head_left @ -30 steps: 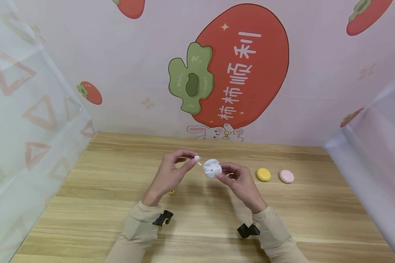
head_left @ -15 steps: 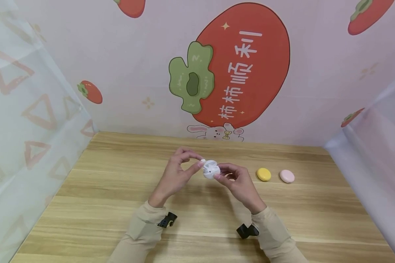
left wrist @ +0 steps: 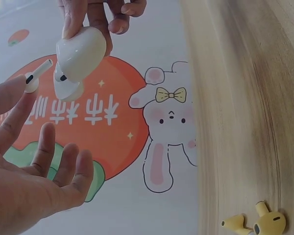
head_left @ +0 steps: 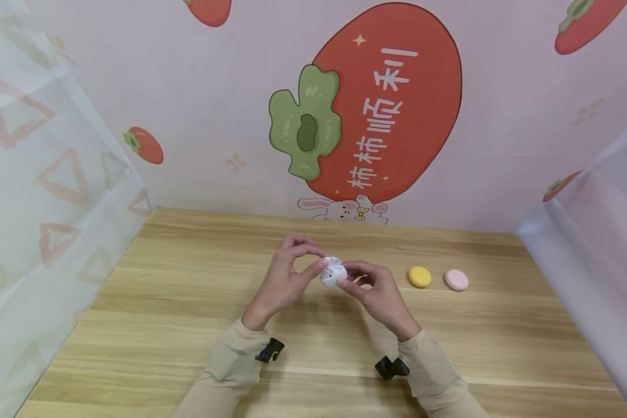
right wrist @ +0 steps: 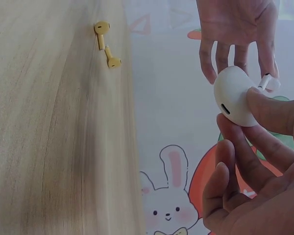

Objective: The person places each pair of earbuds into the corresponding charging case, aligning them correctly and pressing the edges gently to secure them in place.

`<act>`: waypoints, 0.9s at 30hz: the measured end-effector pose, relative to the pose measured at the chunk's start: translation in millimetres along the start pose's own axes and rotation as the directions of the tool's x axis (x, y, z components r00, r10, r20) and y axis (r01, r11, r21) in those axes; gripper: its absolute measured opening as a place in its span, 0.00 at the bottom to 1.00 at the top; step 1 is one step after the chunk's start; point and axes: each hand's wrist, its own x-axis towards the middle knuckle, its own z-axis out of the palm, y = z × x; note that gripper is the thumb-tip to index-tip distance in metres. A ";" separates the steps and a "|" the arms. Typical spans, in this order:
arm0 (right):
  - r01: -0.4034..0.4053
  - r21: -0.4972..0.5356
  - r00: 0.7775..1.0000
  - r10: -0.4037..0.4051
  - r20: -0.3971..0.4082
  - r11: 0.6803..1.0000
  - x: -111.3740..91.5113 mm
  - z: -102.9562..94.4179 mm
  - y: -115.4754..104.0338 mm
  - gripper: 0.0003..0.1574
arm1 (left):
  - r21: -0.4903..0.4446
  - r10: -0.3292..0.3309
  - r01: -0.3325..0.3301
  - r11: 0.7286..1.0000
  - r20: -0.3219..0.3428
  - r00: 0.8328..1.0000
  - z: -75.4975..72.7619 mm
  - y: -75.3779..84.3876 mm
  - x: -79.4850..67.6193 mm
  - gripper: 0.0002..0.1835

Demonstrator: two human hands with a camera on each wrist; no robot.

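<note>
My left hand (head_left: 284, 281) pinches a white wireless earbud (left wrist: 39, 74) between thumb and index finger, its stem pointing toward the case. The other left fingers are loosely bent. Opposite, my right hand (head_left: 380, 297) grips a rounded white charging case (head_left: 333, 276) by its side, lid swung up, above the table. In the left wrist view the earbud stem is just beside the case (left wrist: 83, 54), with a small gap showing. From the right wrist view, a dark port slot shows on the case (right wrist: 235, 98). What sits inside the case is hard to tell.
Two yellow earbuds (right wrist: 102, 30) lie on the wooden table (head_left: 151, 325); the left hand and arm hide them in the head view. To the right rest a round yellow case (head_left: 420, 277) and a round pink case (head_left: 457, 280). A printed backdrop (head_left: 198, 116) stands behind.
My left hand has moved right with the earbud, closing the distance to the case. The right hand and case have shifted slightly left. The yellow earbud seen earlier beside the left wrist is now covered.
</note>
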 end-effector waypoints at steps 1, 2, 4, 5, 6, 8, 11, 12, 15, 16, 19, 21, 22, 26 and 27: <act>0.001 -0.004 1.000 -0.001 0.001 1.000 0.3 0.2 0.5 0.16 | -0.001 0.000 0.000 1.000 0.002 1.000 0.1 0.3 -0.2 0.05; 0.004 -0.007 1.000 -0.004 0.000 1.000 0.3 0.3 0.6 0.16 | -0.001 0.000 0.000 1.000 0.003 1.000 0.4 -0.2 -0.3 0.05; 0.010 -0.012 1.000 -0.010 -0.001 1.000 0.3 0.6 0.7 0.16 | 0.002 0.003 -0.003 1.000 0.004 1.000 0.6 -0.5 -0.5 0.05; 0.013 -0.016 1.000 -0.013 -0.002 1.000 0.4 0.7 0.7 0.16 | 0.004 0.005 -0.005 1.000 0.005 1.000 0.7 -0.8 -0.7 0.05; 0.015 -0.019 1.000 -0.015 -0.003 1.000 0.7 0.9 1.2 0.16 | 0.006 0.006 -0.006 1.000 0.005 1.000 0.5 -0.5 -0.8 0.05; 0.020 -0.024 1.000 -0.020 -0.004 1.000 0.8 1.1 1.2 0.16 | 0.009 0.010 -0.010 1.000 0.007 1.000 0.4 -0.7 -1.0 0.05; 0.024 -0.027 1.000 -0.024 -0.006 0.999 0.9 1.5 1.1 0.16 | 0.010 0.013 -0.013 1.000 0.011 1.000 0.5 -0.7 -1.3 0.05; 0.024 -0.026 1.000 -0.024 -0.005 0.999 0.8 1.6 1.2 0.16 | 0.009 0.011 -0.012 1.000 0.014 1.000 0.6 -0.5 -1.3 0.05; 0.024 -0.028 1.000 -0.024 -0.004 0.999 0.7 1.9 1.4 0.16 | 0.008 0.005 -0.005 1.000 0.021 1.000 1.3 -0.6 -1.3 0.05; 0.026 -0.029 1.000 -0.026 -0.004 0.999 0.6 2.0 1.4 0.16 | 0.008 0.003 -0.003 1.000 0.024 1.000 1.4 -0.6 -1.4 0.05; 0.032 -0.029 0.999 -0.033 -0.004 0.999 0.4 2.3 1.3 0.15 | 0.013 -0.004 0.004 1.000 0.032 0.999 2.0 -0.9 -1.6 0.05; 0.035 -0.029 0.999 -0.035 -0.003 0.999 0.5 2.4 1.0 0.16 | 0.020 -0.006 0.005 1.000 0.035 0.999 2.1 -0.7 -1.9 0.05; 0.035 -0.030 0.999 -0.036 -0.003 0.999 0.5 2.5 0.9 0.16 | 0.020 -0.007 0.006 1.000 0.037 0.999 2.1 -0.4 -2.1 0.05; 0.031 -0.033 1.000 -0.031 0.003 0.999 0.9 2.6 0.6 0.16 | 0.029 -0.006 0.005 1.000 0.042 0.999 2.3 0.2 -2.2 0.05; 0.031 -0.033 1.000 -0.030 0.003 0.999 0.8 2.7 0.5 0.16 | 0.030 -0.006 0.005 1.000 0.043 0.999 2.2 0.3 -2.3 0.05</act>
